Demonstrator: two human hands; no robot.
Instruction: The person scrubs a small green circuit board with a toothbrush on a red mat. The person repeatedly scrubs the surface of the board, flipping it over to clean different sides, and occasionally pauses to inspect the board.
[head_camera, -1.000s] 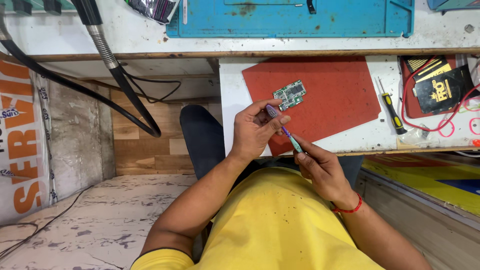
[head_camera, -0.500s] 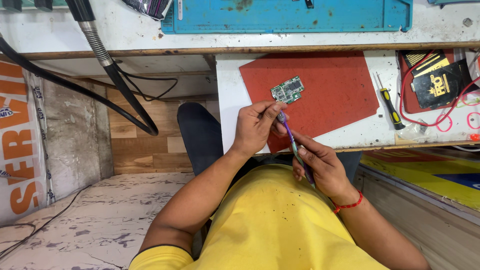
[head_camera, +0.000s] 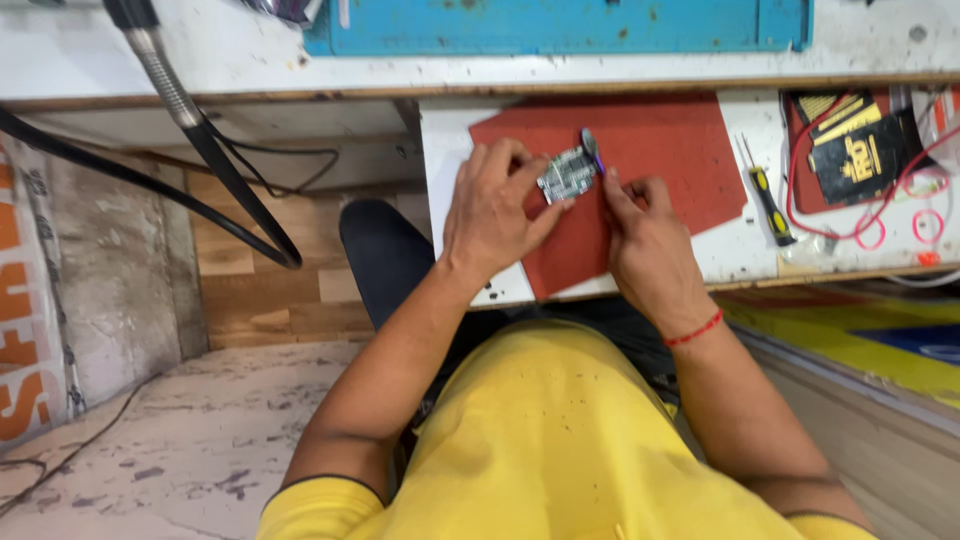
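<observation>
Pinching a small green circuit board (head_camera: 566, 176) by its near edge, the left hand (head_camera: 492, 215) has its thumb and fingers closed on the board and holds it just above the red mat (head_camera: 670, 160). The right hand (head_camera: 645, 235) is closed around a slim purple brush (head_camera: 592, 150), whose head rests at the board's far right corner. Both hands sit over the red mat, which lies on the white surface (head_camera: 445, 150) and covers most of its middle.

Right of the red mat, on the same surface, lies a screwdriver (head_camera: 766, 195) with a yellow and black handle, its tip pointing away from the person. Further right of the mat sits a black packet (head_camera: 860, 145) with gold print, crossed by a looping red wire (head_camera: 880, 225). Beyond the mat's far edge, on a higher shelf, lies a blue work mat (head_camera: 560, 25). Left of the red mat, a black hose (head_camera: 215, 165) with a metal collar hangs down beside the wooden panel.
</observation>
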